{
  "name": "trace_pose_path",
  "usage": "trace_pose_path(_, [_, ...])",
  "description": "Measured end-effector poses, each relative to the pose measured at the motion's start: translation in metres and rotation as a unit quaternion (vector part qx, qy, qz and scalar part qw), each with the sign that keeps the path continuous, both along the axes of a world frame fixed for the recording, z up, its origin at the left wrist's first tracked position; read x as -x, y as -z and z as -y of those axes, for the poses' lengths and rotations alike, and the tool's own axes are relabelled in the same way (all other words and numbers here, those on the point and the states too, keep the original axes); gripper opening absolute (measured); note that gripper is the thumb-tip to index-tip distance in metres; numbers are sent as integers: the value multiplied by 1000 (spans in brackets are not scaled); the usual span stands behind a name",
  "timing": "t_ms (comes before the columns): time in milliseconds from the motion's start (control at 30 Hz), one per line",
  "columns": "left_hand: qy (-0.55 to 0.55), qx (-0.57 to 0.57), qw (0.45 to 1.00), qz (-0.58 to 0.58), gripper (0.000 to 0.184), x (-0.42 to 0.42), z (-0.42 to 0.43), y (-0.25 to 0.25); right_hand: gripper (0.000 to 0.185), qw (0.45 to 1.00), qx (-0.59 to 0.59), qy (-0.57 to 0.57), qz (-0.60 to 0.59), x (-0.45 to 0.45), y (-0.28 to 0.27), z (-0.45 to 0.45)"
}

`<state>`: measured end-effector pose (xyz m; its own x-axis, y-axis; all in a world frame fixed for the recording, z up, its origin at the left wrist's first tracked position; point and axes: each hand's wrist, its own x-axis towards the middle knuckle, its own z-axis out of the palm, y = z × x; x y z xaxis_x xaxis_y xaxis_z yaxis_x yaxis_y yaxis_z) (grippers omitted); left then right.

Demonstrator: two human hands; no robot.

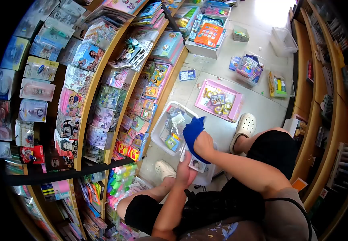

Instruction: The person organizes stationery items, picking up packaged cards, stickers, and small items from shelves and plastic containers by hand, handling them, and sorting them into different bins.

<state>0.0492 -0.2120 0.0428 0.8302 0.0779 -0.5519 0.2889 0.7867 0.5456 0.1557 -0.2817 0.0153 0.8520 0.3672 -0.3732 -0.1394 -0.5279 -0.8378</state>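
My right hand (203,145) is closed around a bunched blue cloth (192,130), which hangs over its fingers. Just below it, my left hand (186,172) grips a small white pack with a picture on it (198,164). The cloth partly covers the pack, and I cannot tell whether the two touch. Beside both hands stands a white plastic bin (156,134), with small clear packets (174,124) lying inside. Under my hands is part of another translucent container (208,176).
A pink tray (238,107) with small boxed items lies ahead on the floor. Beyond it are a clear box of colourful packs (251,71), an empty-looking clear tub (283,41) and a white carton (206,50). Stocked shelves (91,96) line the left; another wooden rack (329,100) borders the right.
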Motion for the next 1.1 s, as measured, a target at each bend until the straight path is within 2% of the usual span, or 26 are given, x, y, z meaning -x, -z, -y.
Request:
trace_pose_path(33, [-5,15,1000,-20,50,4,-4,1,37,1000,9,-4,11,-4,11,-2])
trace_pose_path(67, [-10,26,999,-17,49,7,-7,-3,41,998,-4,42,-51,-10,23,-6])
trace_pose_path(133, [-33,23,999,-17,49,12,-13,-15,39,992,-106,-67,2,-30,25,-8])
trace_pose_path(167, [-47,19,999,-17,50,15,-17,-20,48,907,-306,-49,-287,-24,26,-2])
trace_pose_path(200, [-66,39,997,-15,51,17,-23,-21,57,738,-384,39,-553,-22,-11,6])
trace_pose_path(300, [-90,13,996,-16,48,20,-49,-13,77,725,-425,-80,-536,-17,4,-1])
trace_pose_path(333, [-113,-79,988,-63,46,14,-51,-12,79,740,-416,-81,-523,-13,-7,-1])
trace_pose_path(400, [-100,-325,931,-134,47,0,-46,-15,75,705,-422,-62,-566,-13,-29,3])
trace_pose_path(433, [-90,-441,877,-169,47,-3,-42,-15,73,687,-425,-51,-587,-12,-35,4])
trace_pose_path(467, [-100,-620,752,-201,51,-1,-48,8,63,656,-434,-84,-612,-10,-24,3])
trace_pose_path(567, [-166,-656,734,-50,52,-13,-35,23,50,676,-474,-64,-560,8,-5,-12])
trace_pose_path(600, [-128,-576,807,-16,51,-20,-28,18,41,697,-450,0,-558,14,-13,-18])
trace_pose_path(633, [-147,-416,898,3,53,-29,-25,11,39,763,-434,45,-477,22,-21,-23])
trace_pose_path(667, [-160,-241,957,21,55,-39,-24,3,41,842,-404,-29,-357,29,-19,-24])
trace_pose_path(700, [-168,-59,983,36,59,-44,-25,0,44,898,-363,-102,-228,37,-14,-24])
trace_pose_path(733, [-158,42,982,97,66,-48,-33,-4,48,930,-312,-173,-94,43,-9,-24])
trace_pose_path(767, [-45,92,970,222,71,-47,-41,-14,53,937,-252,-240,42,49,-3,-24])
trace_pose_path(833, [-55,126,970,202,77,-54,-47,-15,47,922,-190,-267,205,48,-14,-20])
trace_pose_path(867, [-55,123,970,203,76,-53,-45,-13,36,924,-195,-231,234,50,-19,-16])
trace_pose_path(933, [-50,119,971,203,74,-52,-32,-8,56,933,-103,-303,165,41,-21,-8])
trace_pose_path(1000, [-89,76,990,82,70,-51,-17,-11,49,964,-36,-83,248,42,-17,-31])
trace_pose_path(1033, [-107,53,993,22,68,-49,-12,-15,41,962,-31,-82,260,32,-17,-20])
trace_pose_path(1067, [-95,110,989,23,57,-45,-8,-16,34,959,-25,-81,271,22,-18,-8])
trace_pose_path(1100, [-90,95,991,10,57,-40,-7,-14,27,948,-74,-18,309,14,-16,-8])
